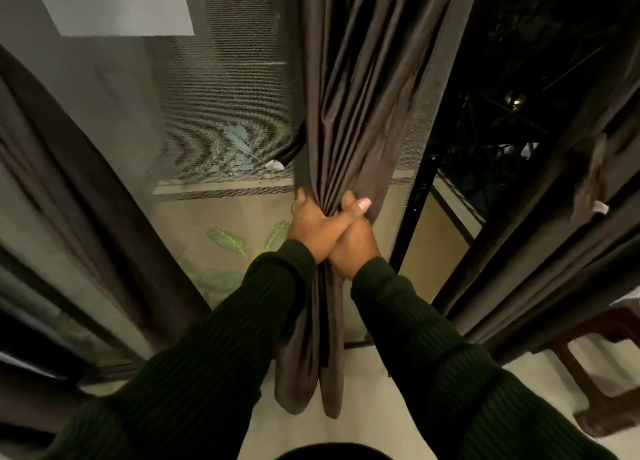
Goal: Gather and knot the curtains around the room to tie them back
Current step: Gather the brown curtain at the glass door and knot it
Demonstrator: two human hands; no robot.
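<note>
A dark brown curtain (353, 106) hangs in the middle of the window, bunched into tight pleats. My left hand (311, 229) and my right hand (356, 237) both grip the gathered cloth at the same height, fingers curled round it, right thumb on top. Below my hands the curtain's tail (311, 366) hangs loose down to the floor. Another brown curtain (79, 168) hangs at the left, and a third (554, 237) at the right with a fabric tie-back strap (592, 179) on it.
A mesh screen (221, 95) covers the window behind the curtain, with a strap end (287, 153) beside it. Green plant leaves (228, 241) show through the glass. A dark wooden table (609, 366) stands at the lower right on the pale floor.
</note>
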